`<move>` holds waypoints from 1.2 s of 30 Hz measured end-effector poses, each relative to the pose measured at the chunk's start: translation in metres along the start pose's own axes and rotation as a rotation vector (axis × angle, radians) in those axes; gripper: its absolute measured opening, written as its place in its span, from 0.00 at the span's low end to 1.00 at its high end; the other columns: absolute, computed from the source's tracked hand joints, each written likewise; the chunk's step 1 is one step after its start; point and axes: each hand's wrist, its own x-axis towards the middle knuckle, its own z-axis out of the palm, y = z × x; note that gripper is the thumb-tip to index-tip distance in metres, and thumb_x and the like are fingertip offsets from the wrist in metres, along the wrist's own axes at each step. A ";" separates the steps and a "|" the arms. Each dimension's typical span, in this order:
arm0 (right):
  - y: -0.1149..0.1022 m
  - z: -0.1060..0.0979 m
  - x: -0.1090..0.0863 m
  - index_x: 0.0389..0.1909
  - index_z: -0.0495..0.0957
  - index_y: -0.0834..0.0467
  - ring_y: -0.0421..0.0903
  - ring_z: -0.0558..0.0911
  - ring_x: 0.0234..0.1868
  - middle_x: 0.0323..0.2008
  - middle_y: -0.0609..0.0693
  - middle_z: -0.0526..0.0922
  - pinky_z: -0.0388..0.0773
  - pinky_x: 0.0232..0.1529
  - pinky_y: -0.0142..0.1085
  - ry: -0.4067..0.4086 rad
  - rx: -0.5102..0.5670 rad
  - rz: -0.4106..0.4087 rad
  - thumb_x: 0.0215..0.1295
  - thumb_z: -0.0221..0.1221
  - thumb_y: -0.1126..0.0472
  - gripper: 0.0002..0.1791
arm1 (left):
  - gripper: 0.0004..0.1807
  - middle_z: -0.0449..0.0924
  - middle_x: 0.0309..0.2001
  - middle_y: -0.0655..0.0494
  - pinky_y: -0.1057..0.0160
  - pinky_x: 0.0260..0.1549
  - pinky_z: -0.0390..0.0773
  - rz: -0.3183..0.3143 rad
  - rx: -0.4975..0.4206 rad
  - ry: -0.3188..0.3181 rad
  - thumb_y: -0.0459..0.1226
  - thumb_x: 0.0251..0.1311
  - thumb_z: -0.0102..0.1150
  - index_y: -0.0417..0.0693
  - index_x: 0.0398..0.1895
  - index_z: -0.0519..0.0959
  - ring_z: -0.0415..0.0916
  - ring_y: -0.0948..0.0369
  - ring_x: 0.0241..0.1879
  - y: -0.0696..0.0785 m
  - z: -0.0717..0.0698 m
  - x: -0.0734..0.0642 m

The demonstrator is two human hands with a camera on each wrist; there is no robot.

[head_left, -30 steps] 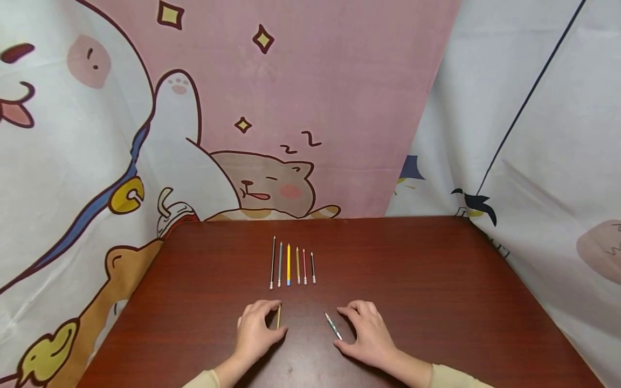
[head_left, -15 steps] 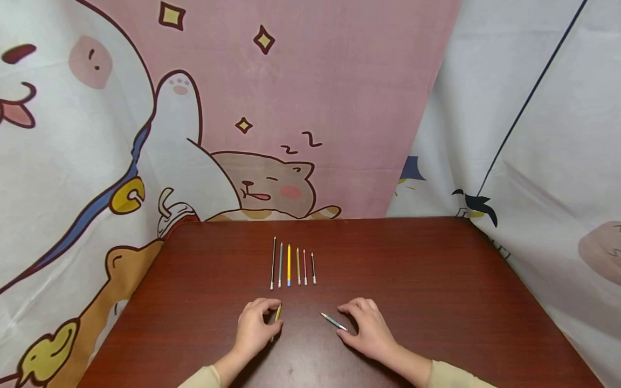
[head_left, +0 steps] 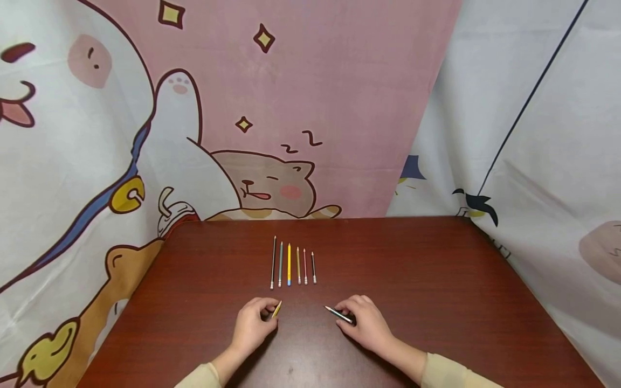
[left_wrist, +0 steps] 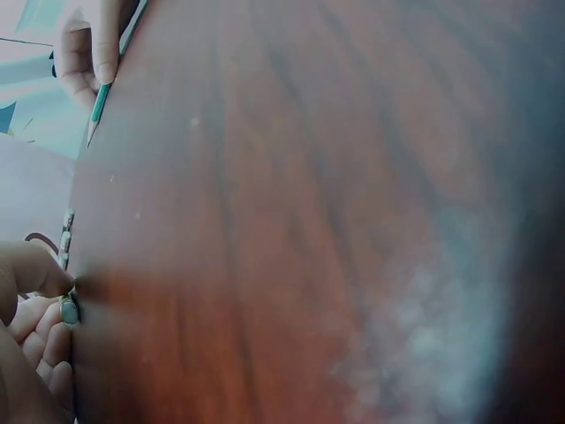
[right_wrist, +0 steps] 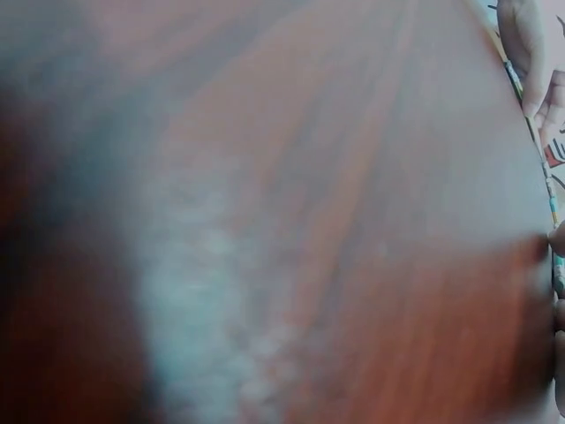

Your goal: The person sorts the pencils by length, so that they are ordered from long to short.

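My left hand [head_left: 253, 327] pinches a short yellow pencil [head_left: 276, 309] between thumb and fingers, its point slanting up and to the right. In the left wrist view the round end of that pencil [left_wrist: 70, 310] shows beside the fingertips. My right hand [head_left: 367, 326] pinches a short dark green pencil [head_left: 338, 314], its point aimed left and slightly away from me. The left wrist view also catches this green pencil [left_wrist: 100, 102] under the right fingers. In the right wrist view my right hand [right_wrist: 560, 318] shows only at the edge.
Several pencils stand in a row beyond the hands, longest at left: black [head_left: 273, 263], teal [head_left: 280, 264], yellow with a blue end [head_left: 289, 264], gold [head_left: 298, 265], red [head_left: 305, 267], short black [head_left: 313, 268]. The brown table [head_left: 412, 269] meets a cartoon-printed cloth [head_left: 364, 108] behind.
The yellow pencil has tilted and sunk deeper into the left hand. The green pencil has swung flatter, and the right fingers have closed onto it. The row has not moved.
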 end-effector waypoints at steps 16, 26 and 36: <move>-0.006 -0.006 0.006 0.31 0.81 0.50 0.35 0.71 0.32 0.26 0.35 0.73 0.71 0.35 0.34 -0.119 -0.019 0.138 0.48 0.72 0.65 0.11 | 0.12 0.75 0.23 0.66 0.66 0.26 0.71 -0.001 0.132 -0.063 0.26 0.37 0.66 0.49 0.28 0.83 0.72 0.68 0.24 0.002 -0.003 0.005; -0.004 -0.006 0.007 0.31 0.81 0.51 0.36 0.73 0.33 0.27 0.36 0.74 0.72 0.37 0.36 -0.127 0.002 0.126 0.51 0.71 0.65 0.10 | 0.11 0.76 0.23 0.65 0.65 0.27 0.72 0.033 0.178 -0.076 0.27 0.38 0.66 0.48 0.28 0.82 0.72 0.68 0.24 0.001 -0.005 0.007; -0.004 -0.007 0.006 0.31 0.81 0.49 0.36 0.73 0.32 0.28 0.36 0.74 0.72 0.35 0.34 -0.105 0.046 0.145 0.52 0.70 0.66 0.10 | 0.08 0.78 0.25 0.59 0.67 0.27 0.73 -0.004 0.080 -0.096 0.27 0.43 0.64 0.46 0.27 0.82 0.74 0.67 0.24 0.002 -0.007 0.009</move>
